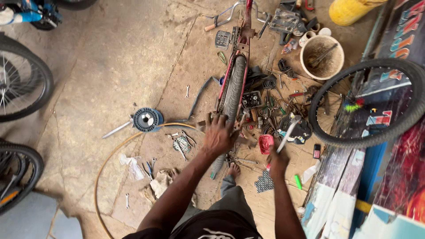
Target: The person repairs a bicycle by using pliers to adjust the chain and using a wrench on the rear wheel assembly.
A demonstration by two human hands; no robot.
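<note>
Head view shows the left hand [218, 135] spread flat on the tyre [233, 90], which runs lengthwise away, while the right hand [278, 163] grips a hammer [288, 131] just right.

On the floor [110, 57], an upturned bicycle frame [241, 44] with its tyre [234, 88] runs from the top edge toward the middle. The left hand [218, 135] rests on the tyre's near end. Right of it, the right hand [278, 161] holds a hammer [288, 131] above a heap of tools [283, 106]. A bucket [322, 56] stands behind the heap, a wheel [367, 104] to its right. A spool [146, 119] lies left of the tyre, inside a hoop [102, 170].
</note>
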